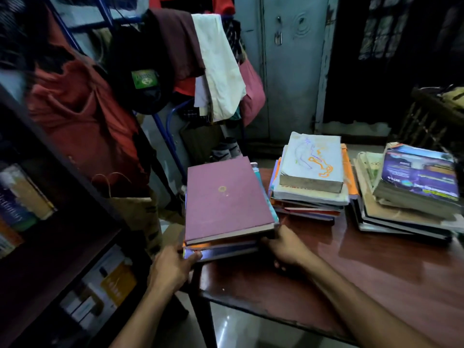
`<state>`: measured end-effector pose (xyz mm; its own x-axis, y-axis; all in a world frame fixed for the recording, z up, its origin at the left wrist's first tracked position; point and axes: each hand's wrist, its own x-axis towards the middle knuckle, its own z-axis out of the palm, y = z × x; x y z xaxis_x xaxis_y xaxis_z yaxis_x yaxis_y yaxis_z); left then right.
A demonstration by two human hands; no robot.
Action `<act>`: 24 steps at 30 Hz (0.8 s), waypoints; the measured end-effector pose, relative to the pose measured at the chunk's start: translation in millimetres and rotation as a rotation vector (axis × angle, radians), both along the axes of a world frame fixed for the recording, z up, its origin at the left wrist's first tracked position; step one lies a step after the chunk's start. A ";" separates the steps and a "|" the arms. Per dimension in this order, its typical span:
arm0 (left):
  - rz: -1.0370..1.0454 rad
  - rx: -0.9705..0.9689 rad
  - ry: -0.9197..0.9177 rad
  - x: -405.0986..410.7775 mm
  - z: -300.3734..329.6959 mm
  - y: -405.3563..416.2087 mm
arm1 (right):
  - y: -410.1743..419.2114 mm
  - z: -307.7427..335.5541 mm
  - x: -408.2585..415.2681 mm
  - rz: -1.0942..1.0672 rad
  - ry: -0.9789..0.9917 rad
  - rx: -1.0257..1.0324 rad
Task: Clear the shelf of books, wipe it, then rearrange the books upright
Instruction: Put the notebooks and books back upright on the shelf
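Maroon-Topped Stack: Grip Geometry at Table Corner

Shelf (82, 197) lies left. Left hand (173, 267) grasps the stack (226, 197) at its near-left corner; right hand (286, 249) grasps the near-right corner. Stack rests on the table (376, 285) corner, long axis running away from both hands.

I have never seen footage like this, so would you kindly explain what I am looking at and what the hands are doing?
There is no machine here: one camera worn on a person's head looks down at their two bare hands. The left hand and right hand grip the near ends of a stack of books topped by a maroon hardcover book, at the corner of a glossy reddish-brown wooden table. Two more piles lie flat there: one topped by a scribbled white book, one by a purple-covered book. A dark wooden bookshelf stands at left.
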<state>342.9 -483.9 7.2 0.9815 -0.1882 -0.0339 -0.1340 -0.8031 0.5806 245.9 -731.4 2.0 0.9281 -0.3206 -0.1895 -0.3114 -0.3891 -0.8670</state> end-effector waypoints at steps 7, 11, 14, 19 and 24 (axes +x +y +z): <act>-0.135 -0.008 0.084 -15.0 20.3 42.7 | -28.8 5.1 -54.1 0.097 -0.046 0.154; 0.040 -0.690 0.277 -17.0 69.1 14.1 | -33.5 29.1 -44.2 -0.121 -0.322 0.127; -0.065 -0.516 0.354 -14.7 89.2 -11.5 | -17.4 51.1 -20.7 -0.044 -0.276 -0.040; -0.048 -0.234 0.156 -4.5 81.7 -29.9 | 7.9 59.1 6.8 -0.002 -0.079 -0.195; 0.046 -0.457 0.219 -8.8 75.0 -19.8 | 31.1 51.6 0.4 -0.058 -0.090 -0.209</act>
